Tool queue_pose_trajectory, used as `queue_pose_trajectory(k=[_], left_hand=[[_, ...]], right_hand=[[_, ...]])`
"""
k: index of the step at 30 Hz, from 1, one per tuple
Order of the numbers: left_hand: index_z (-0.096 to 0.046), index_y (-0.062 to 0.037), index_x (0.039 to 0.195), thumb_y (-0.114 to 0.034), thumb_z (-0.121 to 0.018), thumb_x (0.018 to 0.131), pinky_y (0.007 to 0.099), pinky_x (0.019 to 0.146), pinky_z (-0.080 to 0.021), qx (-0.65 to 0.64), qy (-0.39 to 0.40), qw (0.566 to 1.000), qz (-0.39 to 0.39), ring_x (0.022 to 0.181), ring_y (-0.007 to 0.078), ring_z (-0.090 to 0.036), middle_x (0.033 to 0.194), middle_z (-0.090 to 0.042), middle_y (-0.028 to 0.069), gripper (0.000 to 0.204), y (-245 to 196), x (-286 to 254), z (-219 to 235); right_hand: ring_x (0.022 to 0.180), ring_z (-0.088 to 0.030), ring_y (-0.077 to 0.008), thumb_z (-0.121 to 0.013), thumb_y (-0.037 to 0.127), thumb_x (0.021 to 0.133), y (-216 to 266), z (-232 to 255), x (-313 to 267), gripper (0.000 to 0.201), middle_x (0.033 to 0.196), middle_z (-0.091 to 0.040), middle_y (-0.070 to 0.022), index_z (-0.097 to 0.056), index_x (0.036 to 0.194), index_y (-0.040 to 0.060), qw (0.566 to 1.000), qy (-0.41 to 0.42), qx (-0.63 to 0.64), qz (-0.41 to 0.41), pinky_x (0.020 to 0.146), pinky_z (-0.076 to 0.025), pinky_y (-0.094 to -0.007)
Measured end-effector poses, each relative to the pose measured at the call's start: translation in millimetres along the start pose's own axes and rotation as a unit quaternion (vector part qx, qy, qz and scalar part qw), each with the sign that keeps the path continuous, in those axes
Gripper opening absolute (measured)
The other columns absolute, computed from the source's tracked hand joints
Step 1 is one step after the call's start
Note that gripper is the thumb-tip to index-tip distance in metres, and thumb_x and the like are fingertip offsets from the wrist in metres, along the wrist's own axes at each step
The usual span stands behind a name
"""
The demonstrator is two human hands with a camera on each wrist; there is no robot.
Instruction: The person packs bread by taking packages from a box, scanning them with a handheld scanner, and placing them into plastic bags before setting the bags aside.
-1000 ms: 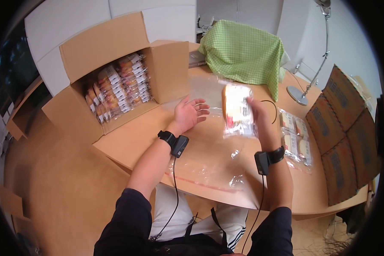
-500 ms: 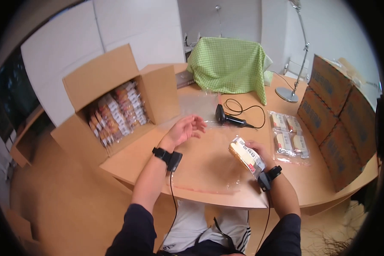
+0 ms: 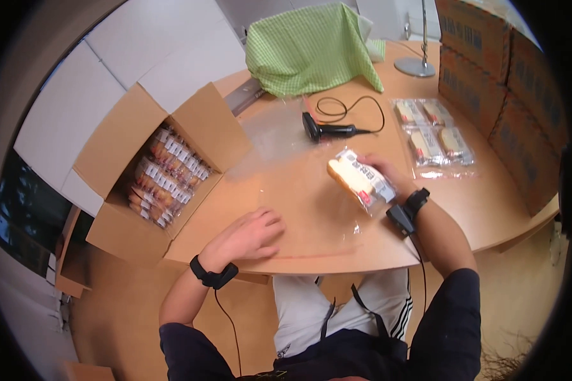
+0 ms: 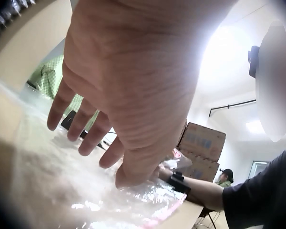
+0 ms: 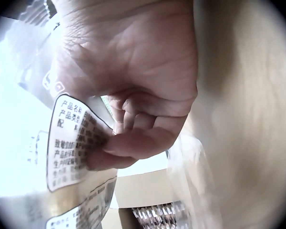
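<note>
In the head view the right hand grips a clear-wrapped bread pack by its right side, held above the table. Close up in the right wrist view, the fingers and thumb of that hand pinch the wrapper by its printed label. The left hand is low over the left front part of a large clear plastic bag, fingers loosely spread and holding nothing. In the left wrist view this hand hangs palm-side to the camera above the shiny plastic.
An open carton of wrapped packs stands at the left. Behind the bag lies a black scanner with its cable. Several bread packs lie bagged at the right, beside stacked brown boxes. A green checked cloth and a lamp base are at the back.
The right hand has lowered the bread pack from above the scanner and tilted it. The left hand has come down toward the table's front edge. The head view has shifted.
</note>
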State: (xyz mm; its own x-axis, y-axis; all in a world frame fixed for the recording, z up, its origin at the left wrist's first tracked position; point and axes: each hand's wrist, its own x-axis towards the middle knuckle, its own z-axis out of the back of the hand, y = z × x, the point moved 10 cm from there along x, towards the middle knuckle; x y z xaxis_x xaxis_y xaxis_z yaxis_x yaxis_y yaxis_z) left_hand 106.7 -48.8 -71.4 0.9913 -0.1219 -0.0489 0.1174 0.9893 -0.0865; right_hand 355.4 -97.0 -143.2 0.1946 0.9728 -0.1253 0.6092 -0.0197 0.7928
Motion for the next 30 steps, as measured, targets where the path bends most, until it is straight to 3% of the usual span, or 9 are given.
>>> queue_pose_trajectory(k=[9, 16, 18, 20, 25, 27, 28, 29, 30], left_hand=[[-0.057, -0.0075, 0.116, -0.015, -0.065, 0.079, 0.0394, 0.085, -0.053, 0.058, -0.041, 0.996, 0.045, 0.107, 0.0299, -0.058, 0.112, -0.059, 0.0125, 0.038, 2.2, -4.7, -16.9], [-0.060, -0.0088, 0.109, -0.011, -0.064, 0.078, 0.0356, 0.065, -0.054, 0.176, -0.088, 0.976, 0.094, 0.087, 0.0249, -0.063, 0.093, -0.062, 0.0065, 0.031, 2.8, -0.8, -17.1], [-0.061, -0.0088, 0.105, -0.012, -0.064, 0.078, 0.0359, 0.063, -0.053, 0.178, -0.114, 0.972, 0.105, 0.082, 0.0246, -0.064, 0.086, -0.062, 0.0059, 0.028, 5.7, 0.5, -11.3], [-0.062, -0.0075, 0.089, -0.014, -0.060, 0.084, 0.0372, 0.056, -0.051, 0.137, -0.161, 0.972, 0.107, 0.071, 0.0250, -0.064, 0.072, -0.060, 0.0069, 0.008, 7.6, 0.2, -0.6], [-0.059, -0.0065, 0.074, -0.016, -0.060, 0.086, 0.0411, 0.054, -0.051, 0.078, -0.229, 0.962, 0.128, 0.064, 0.0304, -0.063, 0.067, -0.060, 0.0102, 0.015, 6.0, 4.5, 21.2], [-0.058, -0.0061, 0.072, -0.016, -0.060, 0.085, 0.0420, 0.054, -0.051, 0.059, -0.251, 0.956, 0.142, 0.063, 0.0315, -0.063, 0.067, -0.061, 0.0109, 0.017, 3.9, 8.3, 24.3], [-0.057, -0.0055, 0.071, -0.015, -0.059, 0.085, 0.0424, 0.054, -0.051, 0.049, -0.266, 0.952, 0.141, 0.063, 0.0321, -0.063, 0.067, -0.061, 0.0115, 0.017, 0.6, 9.1, 27.3], [-0.057, -0.0050, 0.070, -0.015, -0.059, 0.085, 0.0429, 0.054, -0.051, 0.040, -0.280, 0.949, 0.142, 0.063, 0.0328, -0.063, 0.067, -0.062, 0.0120, 0.017, -2.0, 9.3, 30.1], [-0.057, -0.0050, 0.070, -0.015, -0.059, 0.085, 0.0429, 0.054, -0.051, 0.040, -0.282, 0.948, 0.142, 0.063, 0.0328, -0.063, 0.067, -0.062, 0.0120, 0.017, -4.0, 11.2, 30.7]], right_hand=[[0.077, -0.069, -0.0139, -0.059, 0.029, 0.091, -0.6, -7.1, 0.7, 0.035, 0.093, -0.071, -0.0089, -0.063, 0.108, -0.0012, 1.000, 0.019, -0.024, -0.006, 0.072, -0.055, -0.0265], [0.077, -0.069, -0.0139, -0.059, 0.026, 0.092, 6.1, -11.7, -3.9, 0.032, 0.094, -0.071, -0.0097, -0.064, 0.106, -0.0021, 0.999, 0.012, -0.028, 0.012, 0.070, -0.056, -0.0278], [0.076, -0.069, -0.0134, -0.059, 0.022, 0.094, 3.9, -29.9, -13.1, 0.028, 0.093, -0.071, -0.0086, -0.064, 0.106, -0.0018, 0.998, 0.012, -0.031, -0.047, 0.069, -0.057, -0.0283], [0.079, -0.068, -0.0118, -0.059, 0.024, 0.096, -11.4, -56.7, -14.7, 0.029, 0.096, -0.070, -0.0062, -0.063, 0.110, -0.0007, 0.989, 0.083, -0.094, -0.080, 0.070, -0.056, -0.0277], [0.080, -0.062, -0.0072, -0.051, 0.034, 0.101, -84.8, -138.0, -79.1, 0.033, 0.086, -0.063, 0.0014, -0.056, 0.117, 0.0048, 0.933, 0.223, -0.223, -0.173, 0.075, -0.052, -0.0258], [0.072, -0.061, -0.0073, -0.048, 0.034, 0.102, -123.4, -136.7, -95.0, 0.034, 0.083, -0.061, 0.0016, -0.052, 0.120, 0.0058, 0.935, 0.182, -0.189, -0.239, 0.063, -0.052, -0.0243], [0.062, -0.061, -0.0089, -0.043, 0.033, 0.103, -129.2, -128.4, -97.6, 0.032, 0.082, -0.063, -0.0012, -0.052, 0.117, 0.0051, 0.904, 0.207, -0.266, -0.263, 0.049, -0.049, -0.0237], [0.062, -0.061, -0.0089, -0.043, 0.033, 0.103, -132.2, -127.0, -98.4, 0.032, 0.082, -0.063, -0.0012, -0.052, 0.117, 0.0051, 0.904, 0.206, -0.269, -0.262, 0.049, -0.049, -0.0237], [0.058, -0.061, -0.0097, -0.041, 0.032, 0.104, -129.5, -122.9, -95.2, 0.032, 0.080, -0.064, -0.0030, -0.052, 0.117, 0.0044, 0.938, 0.145, -0.195, -0.245, 0.044, -0.047, -0.0233]])
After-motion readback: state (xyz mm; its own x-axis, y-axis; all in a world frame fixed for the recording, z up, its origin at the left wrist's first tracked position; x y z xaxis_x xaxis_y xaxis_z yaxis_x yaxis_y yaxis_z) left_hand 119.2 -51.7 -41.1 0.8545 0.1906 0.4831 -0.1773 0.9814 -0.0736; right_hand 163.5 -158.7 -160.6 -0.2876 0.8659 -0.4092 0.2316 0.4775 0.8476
